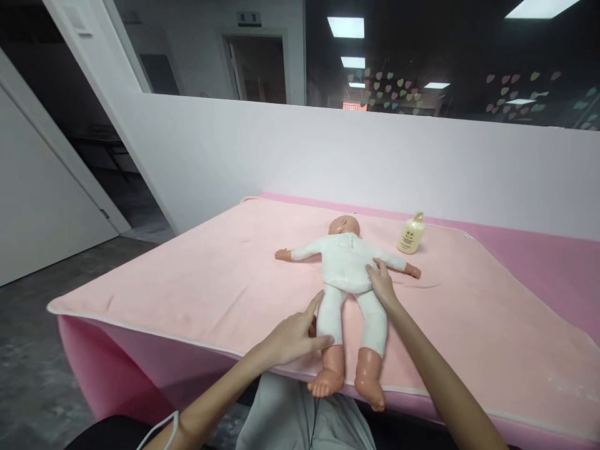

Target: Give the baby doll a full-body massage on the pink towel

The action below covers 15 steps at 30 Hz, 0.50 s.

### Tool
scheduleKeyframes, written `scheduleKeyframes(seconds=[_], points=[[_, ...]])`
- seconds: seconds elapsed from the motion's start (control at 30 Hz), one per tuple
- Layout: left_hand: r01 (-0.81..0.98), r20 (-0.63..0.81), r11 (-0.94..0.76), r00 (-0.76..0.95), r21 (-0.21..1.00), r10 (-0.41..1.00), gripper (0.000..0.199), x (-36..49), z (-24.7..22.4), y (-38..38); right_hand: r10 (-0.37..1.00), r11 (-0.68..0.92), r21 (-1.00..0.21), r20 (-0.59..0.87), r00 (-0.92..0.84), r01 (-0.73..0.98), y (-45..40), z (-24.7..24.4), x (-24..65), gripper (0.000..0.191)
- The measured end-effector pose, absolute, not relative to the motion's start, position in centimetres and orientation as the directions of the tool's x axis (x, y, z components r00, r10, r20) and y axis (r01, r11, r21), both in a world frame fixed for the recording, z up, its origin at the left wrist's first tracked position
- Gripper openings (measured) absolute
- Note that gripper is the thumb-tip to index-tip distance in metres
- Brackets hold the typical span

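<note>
A baby doll with a white cloth body lies on its back on a pink blanket, arms spread and head toward the wall. Its bare feet reach the near edge. My left hand touches the doll's leg on the left, thumb and index finger spread apart and the other fingers curled. On the right side of the doll's torso rests my right hand, its fingers extended over the hip and waist. Neither hand is wrapped round the doll.
A pale yellow pump bottle stands upright on the blanket, beyond the doll's arm on the right. Behind the table rises a white wall with dark windows above. A doorway is at the left.
</note>
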<state>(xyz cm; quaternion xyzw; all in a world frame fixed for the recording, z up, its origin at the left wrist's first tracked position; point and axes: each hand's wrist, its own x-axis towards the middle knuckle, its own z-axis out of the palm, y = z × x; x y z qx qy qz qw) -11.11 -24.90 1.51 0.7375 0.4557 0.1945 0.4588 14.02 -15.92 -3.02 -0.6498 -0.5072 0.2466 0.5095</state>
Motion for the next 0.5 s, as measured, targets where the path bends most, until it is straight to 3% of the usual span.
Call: scheduleKeyframes(seconds=[0.13, 0.23, 0.3, 0.4, 0.5], points=[[0.341, -0.037, -0.173, 0.529, 0.924, 0.848, 0.087, -10.2, 1.3, -22.8, 0.926, 0.029, -0.904, 0.185, 0.329, 0.427, -16.5, -3.0, 12.4, 0.065], [0.388, -0.036, -0.168, 0.466, 0.906, 0.884, 0.087, -9.6, 1.2, -21.5, 0.921, 0.039, -0.889, 0.209, 0.328, 0.456, -16.7, -3.0, 11.8, 0.066], [0.503, -0.001, -0.221, 0.404, 0.836, 0.915, 0.075, -9.2, 1.6, -20.7, 0.911, 0.057, -0.899, 0.225, 0.346, 0.435, -16.8, -3.3, 11.8, 0.066], [0.710, 0.106, -0.327, 0.338, 0.624, 0.935, 0.047, -8.5, 2.9, -18.8, 0.901, 0.090, -0.923, 0.236, 0.365, 0.375, -16.6, -3.7, 12.1, 0.065], [0.796, 0.240, -0.359, 0.273, 0.488, 0.931, 0.037, -7.3, 3.6, -15.9, 0.901, 0.077, -0.948, 0.199, 0.386, 0.308, -16.5, -4.0, 12.3, 0.065]])
